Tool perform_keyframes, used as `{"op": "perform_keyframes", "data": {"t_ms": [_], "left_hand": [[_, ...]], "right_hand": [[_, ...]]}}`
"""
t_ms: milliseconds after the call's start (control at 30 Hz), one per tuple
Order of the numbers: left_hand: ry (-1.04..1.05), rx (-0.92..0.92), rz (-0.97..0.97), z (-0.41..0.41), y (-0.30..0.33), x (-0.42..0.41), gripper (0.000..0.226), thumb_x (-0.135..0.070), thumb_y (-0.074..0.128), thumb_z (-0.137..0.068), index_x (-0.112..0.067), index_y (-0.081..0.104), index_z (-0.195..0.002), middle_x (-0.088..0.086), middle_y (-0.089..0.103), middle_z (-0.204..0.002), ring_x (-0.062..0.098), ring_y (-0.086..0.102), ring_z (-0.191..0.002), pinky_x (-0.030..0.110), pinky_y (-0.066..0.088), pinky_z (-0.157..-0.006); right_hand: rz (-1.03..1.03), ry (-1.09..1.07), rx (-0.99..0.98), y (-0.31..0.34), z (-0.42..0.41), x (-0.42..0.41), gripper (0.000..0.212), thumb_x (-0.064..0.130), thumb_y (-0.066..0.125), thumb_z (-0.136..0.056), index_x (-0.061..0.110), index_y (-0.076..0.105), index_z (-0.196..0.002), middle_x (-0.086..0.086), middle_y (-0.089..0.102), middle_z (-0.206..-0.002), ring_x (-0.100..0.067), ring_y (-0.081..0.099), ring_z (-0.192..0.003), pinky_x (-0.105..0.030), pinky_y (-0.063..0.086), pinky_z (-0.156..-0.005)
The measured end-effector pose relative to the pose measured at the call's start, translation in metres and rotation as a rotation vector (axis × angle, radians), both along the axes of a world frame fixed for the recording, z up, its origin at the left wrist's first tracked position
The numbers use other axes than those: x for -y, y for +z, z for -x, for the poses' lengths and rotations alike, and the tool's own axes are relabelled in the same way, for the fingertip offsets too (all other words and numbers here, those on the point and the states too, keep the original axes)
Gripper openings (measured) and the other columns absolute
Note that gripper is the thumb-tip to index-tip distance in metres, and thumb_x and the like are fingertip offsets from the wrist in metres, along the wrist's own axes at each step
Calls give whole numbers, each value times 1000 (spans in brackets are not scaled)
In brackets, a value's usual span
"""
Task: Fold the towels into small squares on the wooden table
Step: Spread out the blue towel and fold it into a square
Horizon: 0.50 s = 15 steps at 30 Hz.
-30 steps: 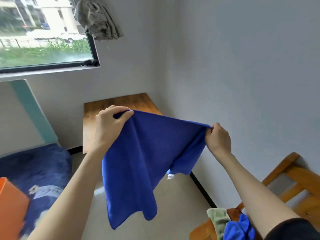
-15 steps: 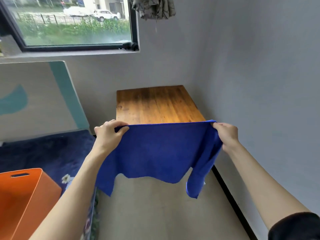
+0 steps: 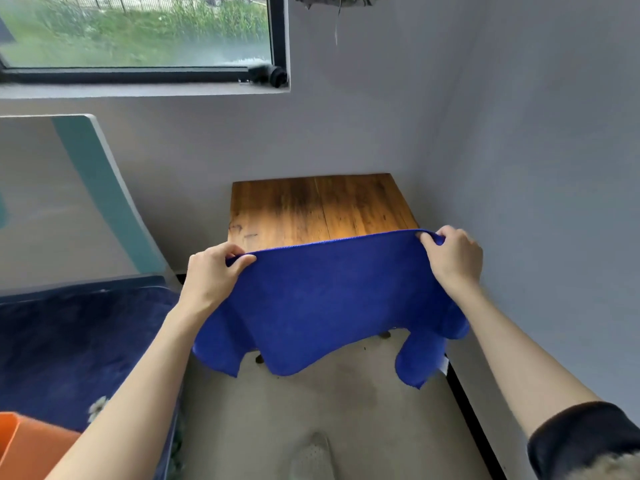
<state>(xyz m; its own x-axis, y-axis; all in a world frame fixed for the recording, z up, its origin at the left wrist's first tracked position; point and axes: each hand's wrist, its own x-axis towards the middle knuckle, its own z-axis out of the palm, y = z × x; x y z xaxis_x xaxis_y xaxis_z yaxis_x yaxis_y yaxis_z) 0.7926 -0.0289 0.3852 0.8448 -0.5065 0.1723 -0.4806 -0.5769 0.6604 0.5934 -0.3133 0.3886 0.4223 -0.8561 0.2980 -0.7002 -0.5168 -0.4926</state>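
A blue towel (image 3: pixel 322 303) hangs spread out in the air in front of the wooden table (image 3: pixel 318 209). My left hand (image 3: pixel 213 278) pinches its upper left corner and my right hand (image 3: pixel 450 259) pinches its upper right corner. The top edge is stretched between them, just over the table's near edge. The lower corners droop loosely toward the floor. The towel hides the table's front edge and legs. The tabletop behind it is bare wood, set in the corner of the room.
Grey walls close in the table at the back and right. A window (image 3: pixel 138 36) sits high on the left. A dark blue bed (image 3: pixel 69 341) lies at left, an orange bin (image 3: pixel 27 448) at the bottom left. Bare floor (image 3: pixel 311 410) runs below.
Both hands have carried the spread towel forward to the table's near edge. The view has turned toward the table, which now looks closer.
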Motion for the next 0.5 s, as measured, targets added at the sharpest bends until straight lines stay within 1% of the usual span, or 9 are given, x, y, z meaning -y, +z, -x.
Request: {"op": "perform_keyframes", "data": {"t_ms": [100,167,300,400,500], "left_hand": [[-14,-56,-97,-32,-16,33,13,-16,59,-90,-9,69,-93,5,69,-91,26,60,-91,41,44,-90],[-10,-73,-118,-52,-26,54,14,-12,57,-90,-10,69,-95,5,69,-95,25,59,-95,44,42,-94],[16,-88,-125,-86,-43,94,14,-12,58,-89,-8,70,-95,7,69,-96,27,60,-94,40,43,-91],[21,-85,-136,-116,-59,121,14,-15,59,-90,-8,69,-96,8,68,-97,26,59,-93,44,44,-92],[3,-69,-165,-148,-76,145,16,-17,59,-90,-7,68,-98,11,67,-97,26,59,-91,40,46,-86]], "right_hand": [[32,14,-151,-14,-32,34,36,35,53,-93,2,64,-103,-20,63,-104,-37,55,-97,-39,42,-83],[13,27,-205,-23,-52,53,35,33,51,-95,3,64,-105,-20,62,-107,-37,53,-100,-40,41,-86],[-5,34,-325,-42,-90,86,34,30,46,-97,4,62,-111,-19,59,-114,-34,50,-107,-39,37,-91],[-23,42,-377,-57,-118,109,31,26,43,-99,5,61,-114,-18,58,-117,-33,47,-111,-39,34,-92],[-29,42,-423,-74,-144,130,30,23,41,-99,6,61,-114,-17,58,-117,-33,46,-112,-40,33,-92]]}}
